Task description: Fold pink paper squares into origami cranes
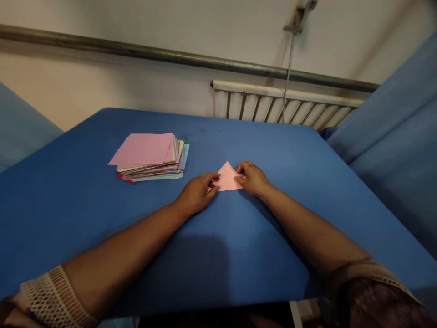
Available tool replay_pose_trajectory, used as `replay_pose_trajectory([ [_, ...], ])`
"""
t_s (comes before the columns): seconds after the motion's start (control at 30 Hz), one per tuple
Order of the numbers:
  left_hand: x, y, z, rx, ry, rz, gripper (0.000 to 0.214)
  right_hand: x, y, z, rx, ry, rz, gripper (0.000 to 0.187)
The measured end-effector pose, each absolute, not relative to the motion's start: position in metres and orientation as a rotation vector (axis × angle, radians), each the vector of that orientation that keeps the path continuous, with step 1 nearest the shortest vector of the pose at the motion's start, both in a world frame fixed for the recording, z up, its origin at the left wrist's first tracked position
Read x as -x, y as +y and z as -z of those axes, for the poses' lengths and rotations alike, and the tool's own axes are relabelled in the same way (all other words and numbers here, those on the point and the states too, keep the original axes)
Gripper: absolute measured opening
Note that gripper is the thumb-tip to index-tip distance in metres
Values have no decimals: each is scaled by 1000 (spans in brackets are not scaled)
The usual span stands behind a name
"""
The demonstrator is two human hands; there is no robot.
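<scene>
Sleeves: your left cuff (56, 296) shows pale openwork, your right cuff (378, 298) is dim, and both run out of the frame at the bottom corners
Desk: the blue desk (293, 155) spreads under both your forearms; what lies beneath its near edge is dark and hard to make out
Left hand: your left hand (197, 193) is at the paper's left corner, thumb and fingertip slightly apart on it; whether they grip or merely press is unclear, and they partly cover that corner
Right hand: your right hand (253, 179) is clamped on the paper's right side between thumb and curled fingers, which hide that corner
Pink paper: the folded pink paper (228, 180) lies on the desk between your hands, right of your left fingertips and left of your right ones; its tip points away from you, toward the wall, and its long axis runs left to right along the edge nearest you
Stack: the coloured paper stack (146, 150) sits farther off, to the left, pink sheets on top, edges uneven, most lower sheets hidden
Curtains: blue curtains (392, 100) hang at both sides, cut off by the frame
Wall: the radiator (259, 102) is partly hidden behind the desk, with a metal rail (170, 54) above it
</scene>
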State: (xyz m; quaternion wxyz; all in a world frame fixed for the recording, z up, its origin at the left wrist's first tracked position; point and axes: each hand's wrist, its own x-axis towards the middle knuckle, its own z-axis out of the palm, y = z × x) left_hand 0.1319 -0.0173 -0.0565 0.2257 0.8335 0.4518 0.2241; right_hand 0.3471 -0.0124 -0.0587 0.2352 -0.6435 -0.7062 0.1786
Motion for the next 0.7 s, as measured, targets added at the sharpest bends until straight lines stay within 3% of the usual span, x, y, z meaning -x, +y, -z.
replay_pose_trajectory([
  [0.1, -131, -17, 57, -2294, 1235, -636, 42, -350, -10, 57, 1737, -1930, -494, 3],
  [0.37, -130, -28, 43, -2547, 1148, -887, 54, -351, -23, 31, 1463, -2043, -414, 4],
  [0.6, -136, -47, 28, -2988, 1157, -1039, 16, -341, -52, -3, 1196, -2263, -654, 12],
  [0.7, -134, -47, 26, -3042, 1071, -1034, 14, -349, -44, 2, 1104, -2156, -878, 14],
])
